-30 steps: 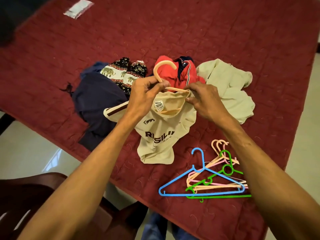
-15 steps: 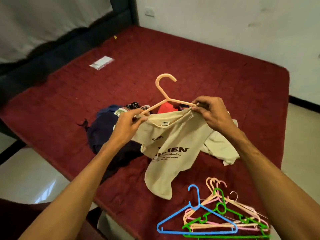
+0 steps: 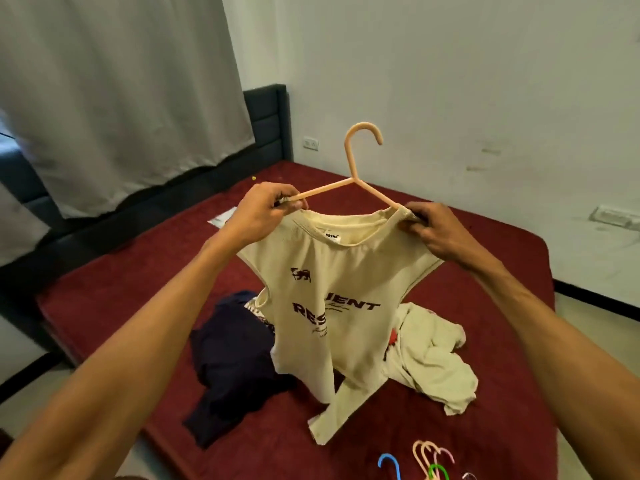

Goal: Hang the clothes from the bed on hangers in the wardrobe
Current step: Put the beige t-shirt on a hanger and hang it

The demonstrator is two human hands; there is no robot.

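Cream T-shirt (image 3: 332,306) raised above the bed (image 3: 121,278) on a peach hanger (image 3: 349,157), left hand (image 3: 266,209) and right hand (image 3: 440,233) each pinching a shoulder against a hanger arm — best finished by seating both shoulders evenly before release.

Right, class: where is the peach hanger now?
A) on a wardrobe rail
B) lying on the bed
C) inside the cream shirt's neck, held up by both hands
C: the peach hanger runs into the cream shirt, and the left hand and right hand pinch its shoulders aloft.
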